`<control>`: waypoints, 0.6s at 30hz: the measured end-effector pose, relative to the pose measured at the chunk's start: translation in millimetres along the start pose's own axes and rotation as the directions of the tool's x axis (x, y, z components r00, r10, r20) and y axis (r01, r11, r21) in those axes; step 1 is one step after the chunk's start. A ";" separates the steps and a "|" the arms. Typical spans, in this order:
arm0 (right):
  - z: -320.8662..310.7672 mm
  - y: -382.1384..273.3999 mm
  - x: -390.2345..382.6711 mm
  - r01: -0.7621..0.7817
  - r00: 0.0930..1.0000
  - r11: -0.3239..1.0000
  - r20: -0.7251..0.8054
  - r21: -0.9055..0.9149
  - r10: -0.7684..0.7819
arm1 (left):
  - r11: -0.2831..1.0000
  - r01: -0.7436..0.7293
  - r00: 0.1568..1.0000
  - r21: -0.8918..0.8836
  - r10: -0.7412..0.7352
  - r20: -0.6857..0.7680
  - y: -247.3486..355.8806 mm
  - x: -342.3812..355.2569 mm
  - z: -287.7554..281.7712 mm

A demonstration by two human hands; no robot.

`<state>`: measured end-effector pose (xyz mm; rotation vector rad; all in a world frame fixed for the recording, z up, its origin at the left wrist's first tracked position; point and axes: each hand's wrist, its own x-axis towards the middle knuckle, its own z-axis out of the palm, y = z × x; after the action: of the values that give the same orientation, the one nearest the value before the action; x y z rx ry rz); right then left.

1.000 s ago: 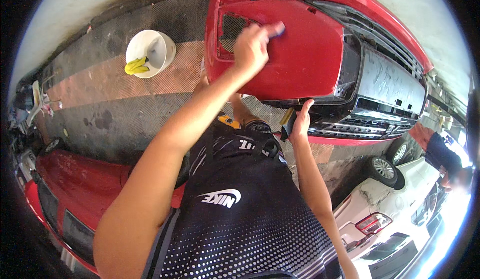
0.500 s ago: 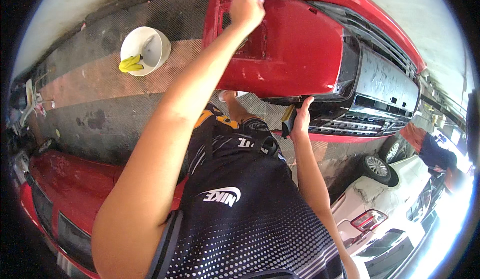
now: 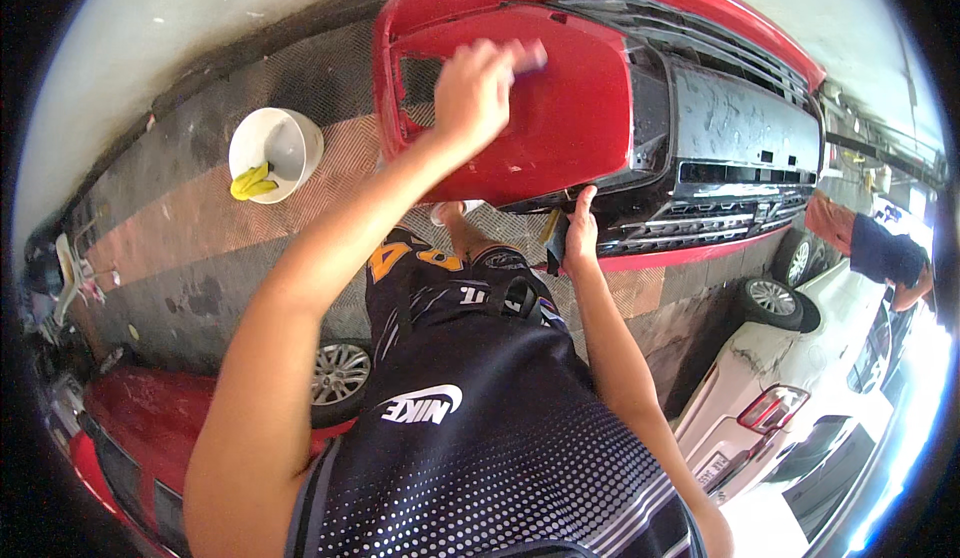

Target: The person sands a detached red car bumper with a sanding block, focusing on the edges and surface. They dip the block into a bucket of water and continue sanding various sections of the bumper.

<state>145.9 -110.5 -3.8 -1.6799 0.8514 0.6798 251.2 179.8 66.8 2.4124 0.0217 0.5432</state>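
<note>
My left hand (image 3: 470, 98) is closed on a small flat blue object (image 3: 525, 56), blurred by motion, over the red painted panel (image 3: 565, 118) of a car bumper. A rectangular opening with dark mesh behind it lies at the panel's left, partly hidden by that hand. My right hand (image 3: 582, 230) is at the bumper's lower black edge, its thumb pointing up, closed around a yellow and dark-grey pad (image 3: 553, 240). The bumper's black grille (image 3: 730, 213) and grey centre section (image 3: 735, 108) extend to the right.
A white bucket (image 3: 298, 133) with a yellow cloth or glove (image 3: 250, 183) stands on patterned flooring at left. A red car (image 3: 150, 403) is at lower left, a white car (image 3: 810, 358) at lower right. Another person (image 3: 885, 253) is at far right. A wall (image 3: 150, 18) runs along the top.
My left hand went up to the bumper's top edge half a second ago and is back lower on the panel. The bumper sits further left in view. My right hand keeps its grip on the pad.
</note>
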 end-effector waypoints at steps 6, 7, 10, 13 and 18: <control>17.2 -32.8 -30.8 0.022 0.999 0.998 -0.025 -0.055 -0.023 | 1.000 0.009 0.971 -0.015 -0.013 -0.239 47.7 48.9 59.9; 15.3 -25.6 -24.7 -0.001 0.999 0.999 -0.045 -0.048 -0.001 | 0.990 -0.099 0.980 -0.104 0.079 -0.184 71.3 32.6 66.7; 5.4 -7.2 -6.2 0.044 0.998 0.999 0.048 -0.014 -0.044 | 0.947 -0.294 0.955 -0.129 0.296 -0.007 97.5 -27.3 43.3; 17.9 -13.9 -17.0 0.152 0.988 0.988 -0.022 0.019 -0.152 | 0.913 -0.339 0.924 -0.228 0.368 0.100 64.2 -62.0 19.3; 9.6 -10.5 -10.4 -0.033 0.998 0.997 -0.057 -0.068 0.029 | 0.915 0.403 0.900 -0.019 -0.400 -0.175 -58.4 -15.4 18.6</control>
<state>148.3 -97.5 7.9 -1.7574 0.9042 0.6931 251.5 212.2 12.5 2.2784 0.5912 0.5569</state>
